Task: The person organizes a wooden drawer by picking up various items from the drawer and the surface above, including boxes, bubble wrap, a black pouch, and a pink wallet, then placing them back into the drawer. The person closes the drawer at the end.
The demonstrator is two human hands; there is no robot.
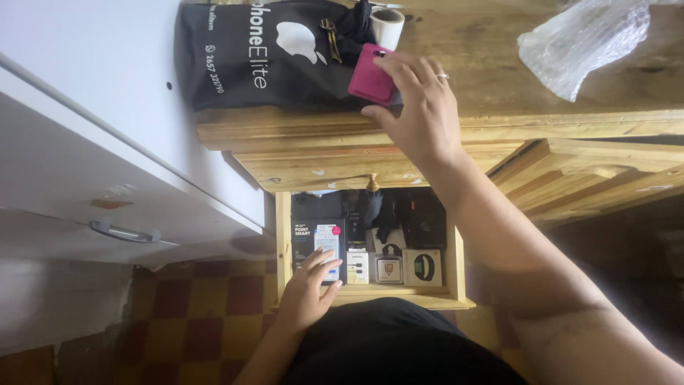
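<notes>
Right hand point(417, 107) upper centre, fingers clamped on pink phone point(372, 75) over black bag point(263, 53) on counter point(499, 78), left hand point(310, 289) lower centre, fingers apart on dark box point(318, 239) in open drawer point(456, 274)

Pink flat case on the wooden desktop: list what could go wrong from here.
1. The pink flat case, pinched by the right hand near the wooden desktop's front edge, could slip down into the open wooden drawer.
2. The left hand, resting on the dark rectangular box, might be pinched if that drawer shuts.

one black bag point(249, 57), one pink phone point(372, 75), one tape roll point(387, 27), one open drawer point(456, 274), four small boxes
</notes>
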